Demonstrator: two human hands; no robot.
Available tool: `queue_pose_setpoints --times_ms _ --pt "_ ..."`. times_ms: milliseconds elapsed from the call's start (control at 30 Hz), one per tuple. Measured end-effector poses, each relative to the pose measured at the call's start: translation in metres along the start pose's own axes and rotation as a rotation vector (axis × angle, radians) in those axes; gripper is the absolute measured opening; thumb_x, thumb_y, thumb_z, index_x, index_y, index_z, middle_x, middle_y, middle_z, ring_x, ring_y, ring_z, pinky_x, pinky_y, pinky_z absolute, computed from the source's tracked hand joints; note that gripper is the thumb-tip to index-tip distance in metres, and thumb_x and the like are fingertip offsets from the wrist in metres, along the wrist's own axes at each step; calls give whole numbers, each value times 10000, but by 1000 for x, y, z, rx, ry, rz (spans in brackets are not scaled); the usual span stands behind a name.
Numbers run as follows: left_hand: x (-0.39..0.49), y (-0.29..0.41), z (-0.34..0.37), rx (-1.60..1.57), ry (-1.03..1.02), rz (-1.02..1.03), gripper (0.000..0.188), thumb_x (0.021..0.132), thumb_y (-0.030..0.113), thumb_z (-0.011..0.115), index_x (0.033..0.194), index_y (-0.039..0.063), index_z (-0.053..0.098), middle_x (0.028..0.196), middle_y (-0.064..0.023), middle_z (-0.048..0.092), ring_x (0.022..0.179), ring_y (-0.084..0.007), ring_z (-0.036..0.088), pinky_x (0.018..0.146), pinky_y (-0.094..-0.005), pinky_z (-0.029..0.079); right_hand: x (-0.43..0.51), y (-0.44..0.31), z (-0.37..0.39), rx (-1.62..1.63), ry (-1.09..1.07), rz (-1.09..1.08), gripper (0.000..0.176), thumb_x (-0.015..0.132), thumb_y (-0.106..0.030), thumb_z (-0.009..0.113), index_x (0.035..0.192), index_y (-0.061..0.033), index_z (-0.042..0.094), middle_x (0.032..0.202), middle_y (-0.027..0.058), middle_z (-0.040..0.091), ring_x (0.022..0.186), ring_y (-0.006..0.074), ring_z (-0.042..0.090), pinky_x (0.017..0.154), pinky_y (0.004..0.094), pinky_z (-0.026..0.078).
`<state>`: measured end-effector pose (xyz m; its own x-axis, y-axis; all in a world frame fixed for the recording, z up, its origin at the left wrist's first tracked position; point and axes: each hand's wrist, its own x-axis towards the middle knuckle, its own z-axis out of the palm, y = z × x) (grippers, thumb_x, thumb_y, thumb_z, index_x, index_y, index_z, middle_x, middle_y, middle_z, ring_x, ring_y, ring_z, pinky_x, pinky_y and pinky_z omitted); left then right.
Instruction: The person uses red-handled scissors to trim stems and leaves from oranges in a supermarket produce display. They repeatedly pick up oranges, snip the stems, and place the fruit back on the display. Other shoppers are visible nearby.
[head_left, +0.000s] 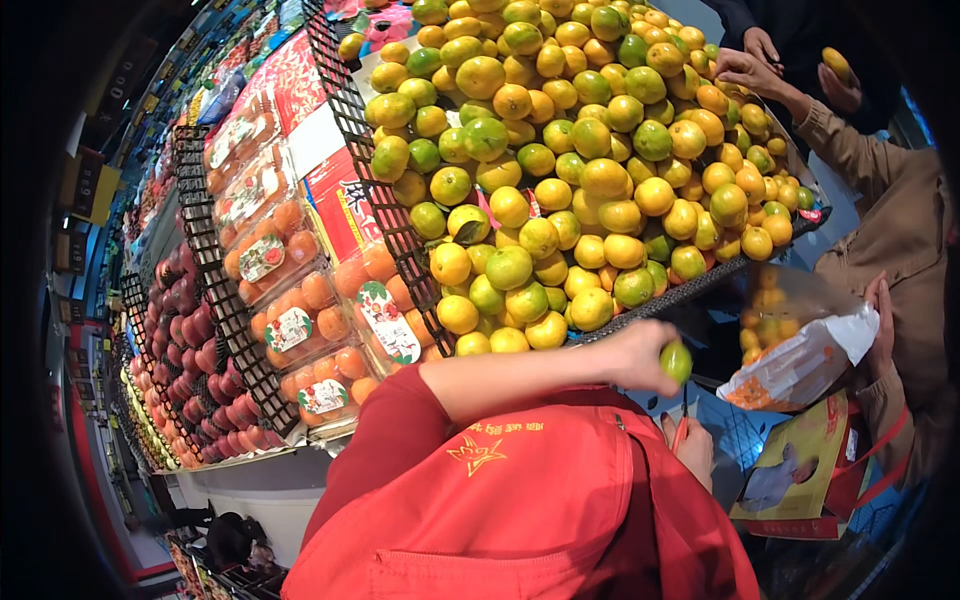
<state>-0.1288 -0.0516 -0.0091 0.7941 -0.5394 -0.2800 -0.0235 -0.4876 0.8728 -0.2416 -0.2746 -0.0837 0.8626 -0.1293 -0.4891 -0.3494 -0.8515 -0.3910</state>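
My left hand (651, 358) is slightly blurred in front of the display's near edge, with a green mandarin (676, 363) in its fingers. Just below it, my right hand (694, 448) is closed around the orange-red handle of a small cutting tool (681, 431), whose narrow dark blade points up toward the fruit. Whether it is scissors or snips cannot be told. Beyond both hands lies a large heap of yellow-green mandarins (592, 307), some with leaves. My red apron (517, 502) fills the lower middle.
A black display edge (667, 300) borders the heap. On the left are packed orange fruit (319, 322), black lattice dividers (225, 292) and dark red apples (199, 330). At right, a person in a brown jacket (892, 217) holds a plastic bag of fruit (802, 360) near a yellow-and-red bag (795, 476); another person stands beyond.
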Motion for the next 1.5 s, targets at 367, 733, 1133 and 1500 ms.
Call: queue_pose_setpoints --times_ms 367,733,1133,1500 --pt "-112 -42 -182 1035 586 -720 559 811 505 681 974 -22 587 865 -187 667 831 -358 659 688 -436 534 28 -19 2 135 17 -135 483 832 -479 669 789 -6 581 773 236 632 771 434 614 690 470 472" --pt "-108 -88 -160 853 876 -727 183 734 206 708 842 69 651 817 -177 672 809 -353 662 718 -446 523 54 -22 8 107 -14 -314 463 813 -444 699 766 -2 569 761 229 626 756 442 609 657 478 475" --pt "-73 44 -106 303 686 155 130 847 40 671 971 26 635 863 -75 674 749 -142 647 677 -285 527 75 -6 6 84 -47 -351 459 808 -443 706 734 -17 551 717 214 614 746 431 601 655 469 462" --pt "-142 -40 -148 760 504 -537 459 691 102 733 1119 65 575 1059 -173 589 1052 -351 560 915 -410 475 74 7 15 151 -32 -288 425 811 -405 711 774 -3 576 765 240 634 765 427 622 672 460 474"
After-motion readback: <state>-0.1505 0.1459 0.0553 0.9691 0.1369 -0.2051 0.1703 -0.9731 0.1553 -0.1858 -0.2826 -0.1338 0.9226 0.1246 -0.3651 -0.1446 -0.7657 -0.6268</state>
